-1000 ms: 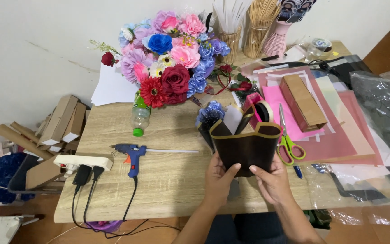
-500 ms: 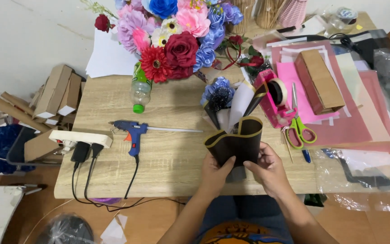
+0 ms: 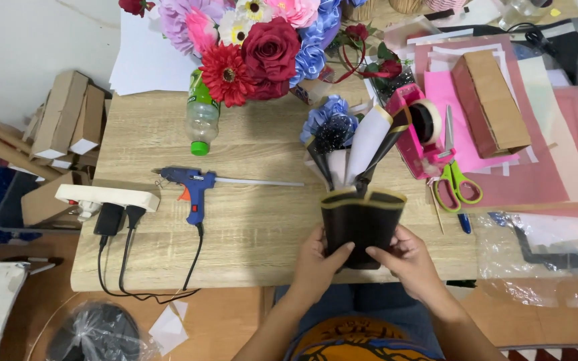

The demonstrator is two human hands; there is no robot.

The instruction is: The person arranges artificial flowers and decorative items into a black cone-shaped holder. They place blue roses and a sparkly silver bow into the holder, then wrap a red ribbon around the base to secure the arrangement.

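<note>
Both hands are holding a black wrapping sheet w/ a thin gold edge, just above the near table edge. Left hand is closing on its lower left side, thumb lying across the front, fingers going behind & out of sight. Right hand is gripping the lower right side the same way, thumb pointing in toward the left thumb; its fingers are hidden behind the sheet too. Sheet's bottom edge is covered by the hands, so can't tell how it's folded there.

Right above the hands, a small wrapped bouquet is lying on the wooden table: black & white paper cones, blue flower at top; its stem end is disappearing behind the black sheet. Up & left of left hand: blue glue gun w/ a glue stick poking out the back, cord running down off the table edge. Farther left: white power strip w/ two black plugs. Above that, a clear plastic bottle w/ green cap, partly under a big flower bunch that's cut off by the top frame.

Up & right of right hand: green-handled scissors, pink tape dispenser, brown cardboard box on pink paper sheets. Forearms are running out of frame at bottom.
</note>
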